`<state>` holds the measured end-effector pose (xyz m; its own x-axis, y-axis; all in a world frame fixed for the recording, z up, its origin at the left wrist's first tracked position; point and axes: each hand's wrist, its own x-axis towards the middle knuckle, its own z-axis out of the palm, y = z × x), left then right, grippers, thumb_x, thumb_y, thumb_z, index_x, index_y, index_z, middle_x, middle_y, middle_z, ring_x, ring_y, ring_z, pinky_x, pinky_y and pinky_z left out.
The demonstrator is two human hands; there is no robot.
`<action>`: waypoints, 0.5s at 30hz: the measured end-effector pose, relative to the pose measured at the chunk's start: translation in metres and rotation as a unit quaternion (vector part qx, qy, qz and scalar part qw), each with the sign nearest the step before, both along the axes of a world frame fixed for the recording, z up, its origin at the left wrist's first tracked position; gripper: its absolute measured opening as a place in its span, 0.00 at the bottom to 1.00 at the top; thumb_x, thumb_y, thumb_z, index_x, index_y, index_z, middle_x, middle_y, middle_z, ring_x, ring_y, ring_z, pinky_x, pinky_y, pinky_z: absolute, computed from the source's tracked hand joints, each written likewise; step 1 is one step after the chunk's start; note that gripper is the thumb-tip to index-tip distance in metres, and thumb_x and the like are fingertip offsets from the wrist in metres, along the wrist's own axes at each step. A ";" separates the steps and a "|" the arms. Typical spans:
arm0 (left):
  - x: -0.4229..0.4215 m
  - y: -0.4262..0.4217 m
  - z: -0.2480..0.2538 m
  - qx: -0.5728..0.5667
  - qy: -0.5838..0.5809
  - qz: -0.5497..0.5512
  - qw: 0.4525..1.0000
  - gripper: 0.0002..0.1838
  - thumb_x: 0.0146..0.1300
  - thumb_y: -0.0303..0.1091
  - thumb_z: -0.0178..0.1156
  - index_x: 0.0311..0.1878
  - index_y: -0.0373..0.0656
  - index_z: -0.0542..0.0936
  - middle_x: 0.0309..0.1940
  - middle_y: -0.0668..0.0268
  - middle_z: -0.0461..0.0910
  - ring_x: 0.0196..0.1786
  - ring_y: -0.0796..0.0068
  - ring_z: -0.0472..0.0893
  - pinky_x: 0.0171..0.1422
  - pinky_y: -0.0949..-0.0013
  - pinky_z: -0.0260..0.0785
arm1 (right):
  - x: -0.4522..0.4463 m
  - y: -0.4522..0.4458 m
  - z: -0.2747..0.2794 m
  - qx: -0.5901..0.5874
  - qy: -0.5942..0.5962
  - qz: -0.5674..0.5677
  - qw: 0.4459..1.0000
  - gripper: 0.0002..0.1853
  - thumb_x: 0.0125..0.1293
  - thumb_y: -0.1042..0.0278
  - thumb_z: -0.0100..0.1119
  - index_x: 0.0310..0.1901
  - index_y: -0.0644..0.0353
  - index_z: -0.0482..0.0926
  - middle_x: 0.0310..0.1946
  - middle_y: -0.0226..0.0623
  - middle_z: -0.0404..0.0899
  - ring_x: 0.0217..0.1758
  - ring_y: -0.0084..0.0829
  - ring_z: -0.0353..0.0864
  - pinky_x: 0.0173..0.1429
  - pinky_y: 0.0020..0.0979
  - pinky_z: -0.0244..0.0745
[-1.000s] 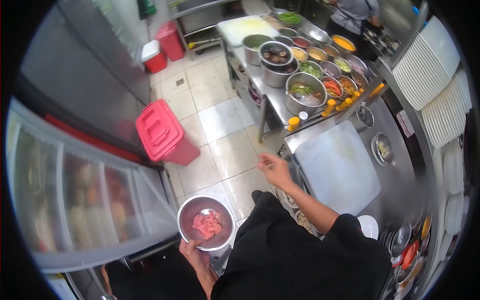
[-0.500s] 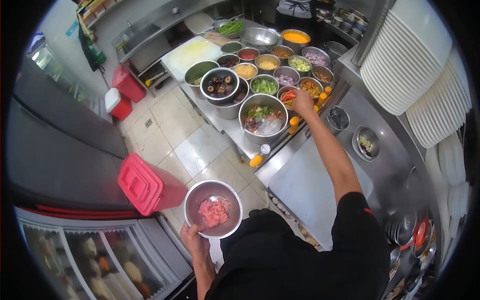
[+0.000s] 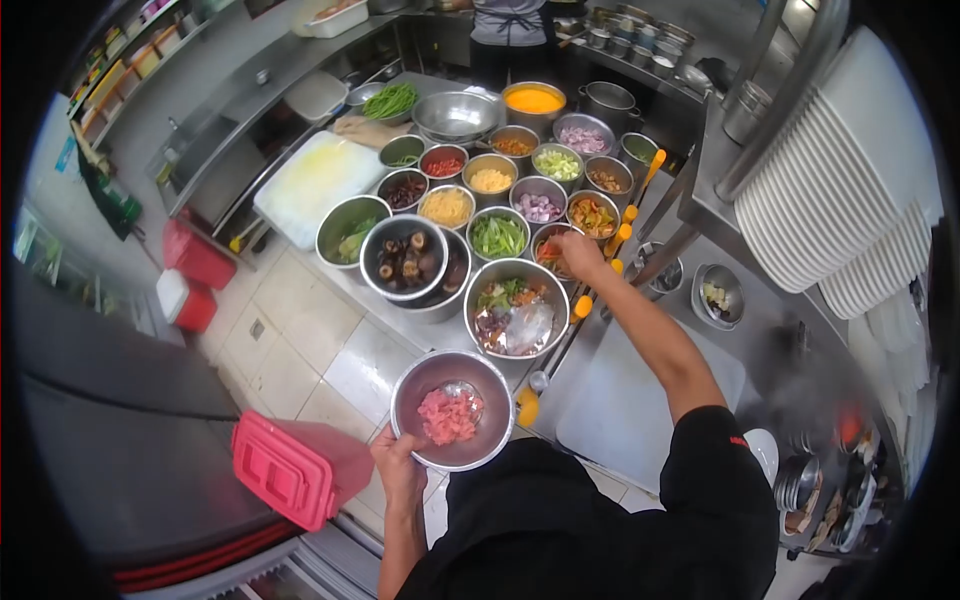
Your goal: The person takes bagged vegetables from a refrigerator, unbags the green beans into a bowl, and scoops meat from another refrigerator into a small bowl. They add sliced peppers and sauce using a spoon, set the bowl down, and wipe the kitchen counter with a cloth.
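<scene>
My left hand grips the rim of a steel bowl at its lower left. Chopped pink meat lies in that bowl. My right hand reaches into a small steel container of red pepper strips; its fingertips are hidden among the strips. Just in front stands a larger pot of mixed vegetable scraps with a clear plastic bag. Sliced green vegetable fills the container to the left, and mixed peppers fill the one behind my right hand.
A white cutting board lies below my right forearm. Stacked white plates stand on the right. A pink lidded bin is at the lower left. Beyond the ingredient table stands a co-worker. Mushrooms fill a bowl on the left.
My right hand has moved from above the floor to the pepper container and into it. The bowl in my left hand has come closer to the ingredient table. The view has turned right.
</scene>
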<state>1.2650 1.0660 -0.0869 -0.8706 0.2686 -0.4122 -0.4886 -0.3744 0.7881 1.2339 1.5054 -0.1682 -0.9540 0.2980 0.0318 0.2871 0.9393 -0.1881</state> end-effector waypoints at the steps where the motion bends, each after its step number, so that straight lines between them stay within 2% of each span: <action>1: -0.014 0.006 0.008 0.015 -0.012 -0.004 1.000 0.19 0.41 0.14 0.49 0.40 0.27 0.78 0.34 0.58 0.82 0.32 0.73 0.81 0.40 0.74 0.74 | -0.002 0.003 0.024 -0.002 -0.008 0.003 1.000 0.15 0.49 0.75 0.57 0.41 0.57 0.81 0.36 0.47 0.81 0.42 0.47 0.81 0.48 0.43 0.76; 6: -0.079 0.030 0.009 0.035 0.010 -0.096 0.995 0.18 0.41 0.14 0.50 0.40 0.27 0.78 0.33 0.58 0.82 0.30 0.75 0.80 0.37 0.76 0.72 | -0.009 0.005 0.044 -0.072 0.012 -0.042 0.996 0.18 0.46 0.76 0.59 0.42 0.59 0.83 0.33 0.49 0.82 0.38 0.46 0.82 0.48 0.41 0.77; 9: -0.103 0.045 0.016 0.048 -0.001 -0.131 0.990 0.17 0.42 0.14 0.50 0.39 0.27 0.78 0.32 0.58 0.81 0.30 0.75 0.79 0.37 0.76 0.72 | -0.006 0.001 0.074 -0.116 -0.003 -0.123 0.986 0.16 0.47 0.74 0.61 0.41 0.60 0.84 0.32 0.48 0.83 0.37 0.45 0.83 0.47 0.38 0.77; 15: -0.124 0.062 0.010 0.044 -0.018 -0.194 0.980 0.15 0.43 0.14 0.51 0.37 0.27 0.78 0.31 0.59 0.81 0.29 0.75 0.78 0.36 0.76 0.71 | 0.009 -0.018 0.112 -0.156 0.080 -0.205 0.963 0.18 0.47 0.71 0.65 0.44 0.59 0.84 0.32 0.47 0.83 0.35 0.35 0.84 0.43 0.30 0.78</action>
<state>1.1410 1.1282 -0.0771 -0.6810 0.6128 -0.4008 -0.6345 -0.2206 0.7407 1.2428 1.4876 -0.0557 -0.7445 0.6674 0.0162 0.5658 0.6436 -0.5154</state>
